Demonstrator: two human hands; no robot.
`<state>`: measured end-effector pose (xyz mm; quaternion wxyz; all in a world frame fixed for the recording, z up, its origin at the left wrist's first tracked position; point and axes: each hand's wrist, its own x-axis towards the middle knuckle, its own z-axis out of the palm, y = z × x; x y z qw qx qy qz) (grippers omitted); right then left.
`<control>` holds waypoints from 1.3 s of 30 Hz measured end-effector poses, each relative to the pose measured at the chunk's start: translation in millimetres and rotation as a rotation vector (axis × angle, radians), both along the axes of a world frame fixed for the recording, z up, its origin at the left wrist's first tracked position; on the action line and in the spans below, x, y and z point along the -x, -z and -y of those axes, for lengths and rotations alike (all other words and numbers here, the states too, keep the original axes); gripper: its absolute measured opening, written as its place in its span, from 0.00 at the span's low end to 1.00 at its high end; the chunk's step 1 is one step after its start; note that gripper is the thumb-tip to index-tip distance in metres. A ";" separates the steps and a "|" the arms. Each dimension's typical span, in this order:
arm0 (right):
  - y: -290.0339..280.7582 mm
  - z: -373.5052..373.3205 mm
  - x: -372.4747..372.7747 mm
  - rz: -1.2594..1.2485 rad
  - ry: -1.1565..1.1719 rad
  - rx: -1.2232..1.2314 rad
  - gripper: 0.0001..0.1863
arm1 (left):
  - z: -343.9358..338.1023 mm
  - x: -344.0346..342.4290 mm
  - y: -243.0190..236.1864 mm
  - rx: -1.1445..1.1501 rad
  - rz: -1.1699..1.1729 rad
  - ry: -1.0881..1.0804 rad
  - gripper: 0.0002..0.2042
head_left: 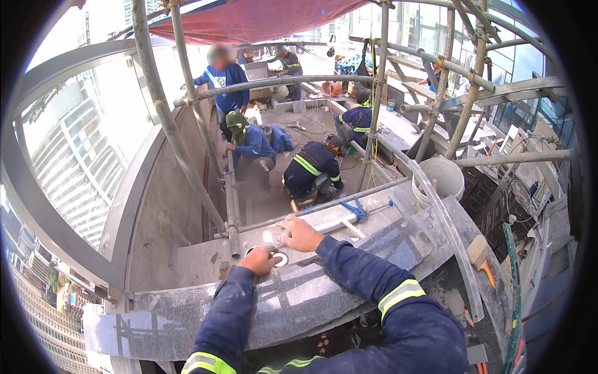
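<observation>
Here, left fingers (270, 251) beside white ring (283, 258)

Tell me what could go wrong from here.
The blue caulking gun lies near the right hand; a bump might knock it toward the nearest crouching co-worker.
The small round white object beside the left hand could get brushed away.
The left hand might also strike the metal pole's end close by.

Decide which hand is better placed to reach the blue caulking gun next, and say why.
Probably the right hand: it lies nearer the caulking gun, while the left hand is farther off, beside the white ring.
</observation>
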<state>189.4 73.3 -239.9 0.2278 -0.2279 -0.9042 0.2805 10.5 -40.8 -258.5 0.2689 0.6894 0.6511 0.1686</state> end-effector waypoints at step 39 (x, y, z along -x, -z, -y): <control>-1.5 0.4 -0.2 0.011 0.012 0.014 0.25 | 2.5 1.4 -1.7 -0.132 0.009 -0.018 0.20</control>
